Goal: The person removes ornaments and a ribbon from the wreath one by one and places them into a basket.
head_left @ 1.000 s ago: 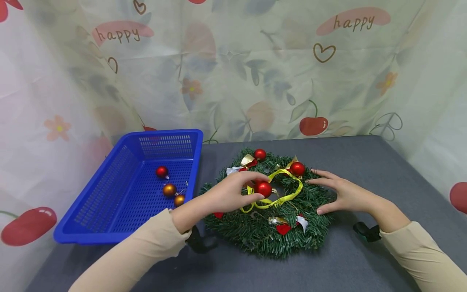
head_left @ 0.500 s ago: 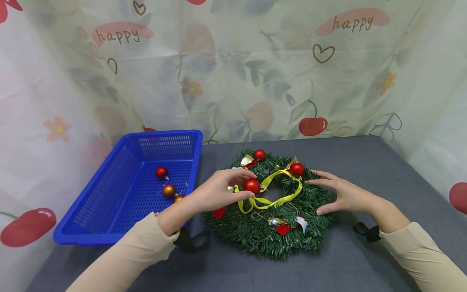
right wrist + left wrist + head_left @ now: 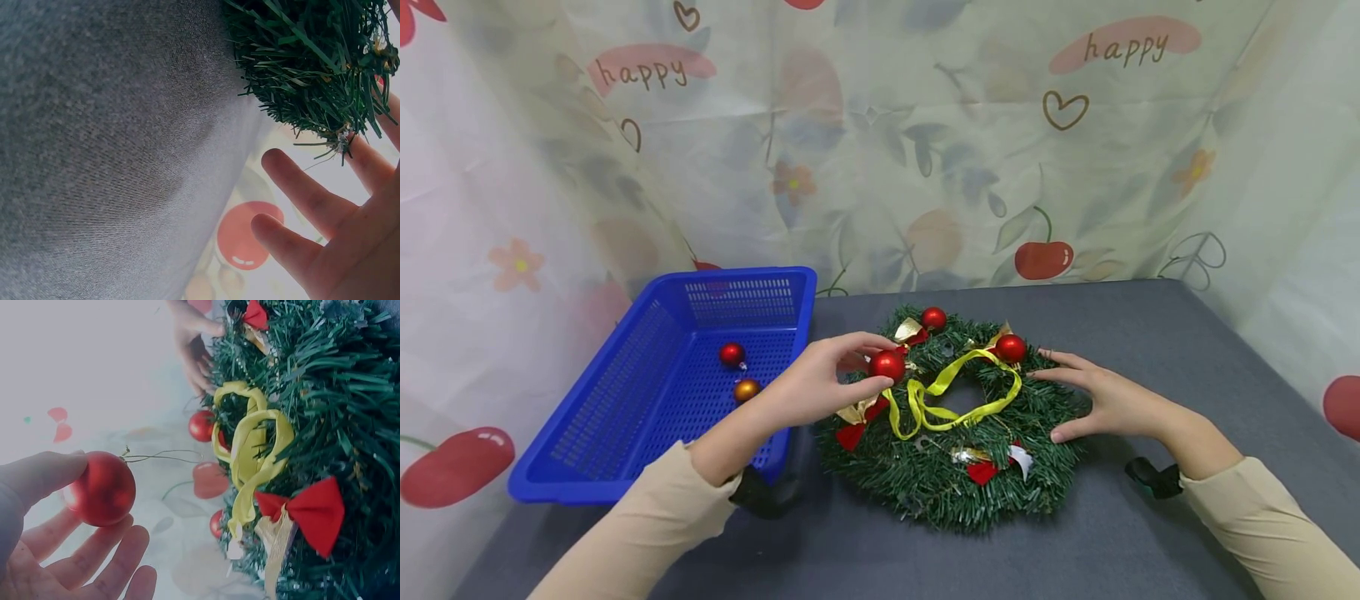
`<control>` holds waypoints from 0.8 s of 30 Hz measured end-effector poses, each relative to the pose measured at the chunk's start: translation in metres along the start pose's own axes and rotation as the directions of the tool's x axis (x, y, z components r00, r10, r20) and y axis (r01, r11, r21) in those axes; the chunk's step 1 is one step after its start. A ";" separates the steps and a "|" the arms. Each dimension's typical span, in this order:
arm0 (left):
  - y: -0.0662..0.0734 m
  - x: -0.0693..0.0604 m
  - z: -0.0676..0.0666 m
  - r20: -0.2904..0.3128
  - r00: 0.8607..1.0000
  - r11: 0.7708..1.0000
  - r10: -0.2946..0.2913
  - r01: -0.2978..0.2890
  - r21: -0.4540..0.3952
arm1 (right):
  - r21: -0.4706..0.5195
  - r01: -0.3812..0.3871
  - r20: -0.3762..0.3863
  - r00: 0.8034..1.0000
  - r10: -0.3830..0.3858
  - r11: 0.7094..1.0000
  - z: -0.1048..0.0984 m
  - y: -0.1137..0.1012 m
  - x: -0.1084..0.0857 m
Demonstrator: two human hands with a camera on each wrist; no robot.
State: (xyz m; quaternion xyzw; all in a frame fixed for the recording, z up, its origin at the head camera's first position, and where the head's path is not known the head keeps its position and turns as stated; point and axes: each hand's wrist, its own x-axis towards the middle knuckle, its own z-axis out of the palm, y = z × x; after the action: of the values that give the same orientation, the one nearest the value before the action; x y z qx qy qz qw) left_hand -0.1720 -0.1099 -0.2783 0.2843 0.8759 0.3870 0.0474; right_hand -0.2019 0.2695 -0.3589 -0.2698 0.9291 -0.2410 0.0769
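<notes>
1. We saw a pale curtain (image 3: 865,167) printed with cherries, flowers, hearts and the word "happy", hanging behind and on both sides.
2. In front of it we had a dark grey counter (image 3: 1150,333).
3. On the counter's left part sat a blue basket (image 3: 741,296), rectangular, with slotted walls.
4. Just right of the basket, a green wreath (image 3: 940,492) lay on the counter.
5. The right hand (image 3: 1112,400) was at the wreath's right edge, its fingers (image 3: 312,197) spread and grasping nothing; we could not tell whether they touched the greenery.
6. The left hand (image 3: 820,375) pinched a shiny red ball (image 3: 887,367) between thumb and fingers, over the wreath's left side.
7. A yellow ribbon (image 3: 250,465) looped across the wreath's middle.
8. Below the left hand we noticed a red bow (image 3: 315,515) with gold tails on the wreath.
9. The red ball was apart from the greenery, a thin loop of cord (image 3: 165,454) trailing from its cap.
10. Two red baubles (image 3: 1011,348) sat on the wreath's far side.
11. One red bauble (image 3: 732,355) and one orange-gold bauble (image 3: 747,390) lay in the basket.
</notes>
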 end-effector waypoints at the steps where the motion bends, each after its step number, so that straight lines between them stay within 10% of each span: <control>1: 0.000 -0.001 -0.001 -0.008 1.000 1.000 -0.001 0.001 0.004 | 0.000 0.000 0.000 1.000 0.000 1.000 0.000 0.000 0.000; 24: -0.020 -0.015 -0.031 -0.129 0.988 0.997 -0.082 0.079 -0.026 | -0.006 -0.007 0.000 1.000 0.007 1.000 0.000 -0.001 0.000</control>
State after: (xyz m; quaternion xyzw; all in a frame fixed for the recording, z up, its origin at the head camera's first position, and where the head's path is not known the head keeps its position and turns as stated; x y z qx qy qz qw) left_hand -0.1781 -0.1487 -0.2726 0.2224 0.8839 0.4114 0.0087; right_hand -0.2013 0.2689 -0.3584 -0.2669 0.9307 -0.2380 0.0767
